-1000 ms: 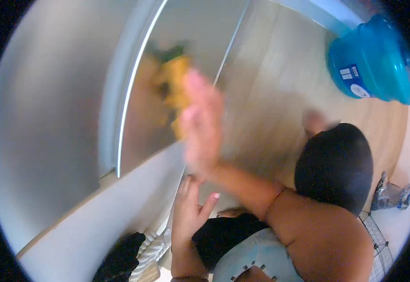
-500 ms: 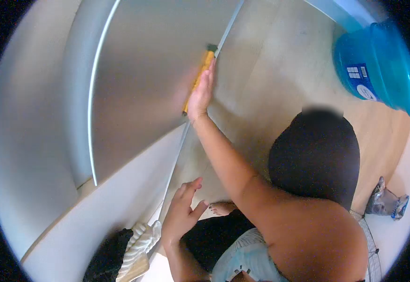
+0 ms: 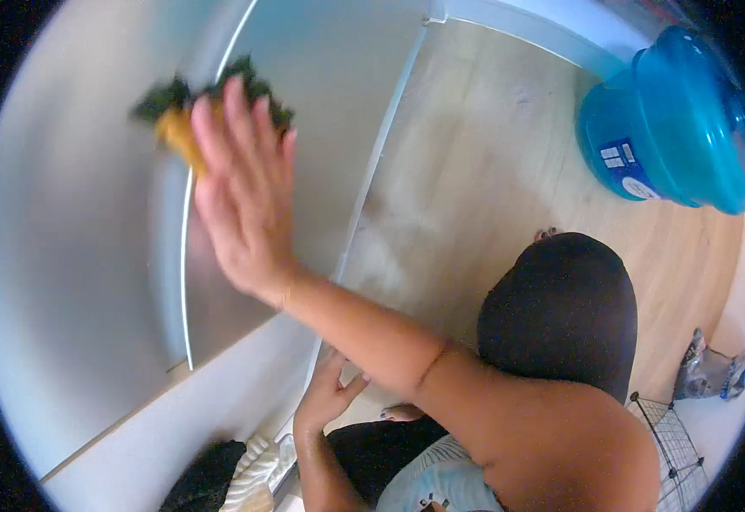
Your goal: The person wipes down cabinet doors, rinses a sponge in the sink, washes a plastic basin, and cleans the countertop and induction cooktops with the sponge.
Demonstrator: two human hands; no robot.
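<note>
In the head view, your right hand [image 3: 249, 183] lies flat, its fingers long and slightly parted, over one blurred yellow-and-dark-green cloth [image 3: 178, 136] against the smooth grey surface. The cloth spans a thin bright upright edge [image 3: 186, 290] between two grey panels, the left panel [image 3: 82, 222] and the right panel [image 3: 330, 111]. Your left hand [image 3: 325, 399] is low down beneath your right forearm, thumb apart from the fingers and nothing visible in its grasp; whether its fingertips touch the white board [image 3: 185, 392] below the panels, you cannot tell.

One container stands on the pale wood-look floor [image 3: 466, 145] at the upper right: a turquoise see-through plastic tub [image 3: 628, 128] with a lid and a dark blue-and-white label [image 3: 624, 166]. Its contents cannot be made out. At the right edge is one clear plastic bag with blue markings [image 3: 710, 373], its contents too small to tell, near a black wire grid [image 3: 675, 435]. At the bottom left, one black cloth [image 3: 206, 478] lies beside a white ribbed fabric [image 3: 253, 474].
</note>
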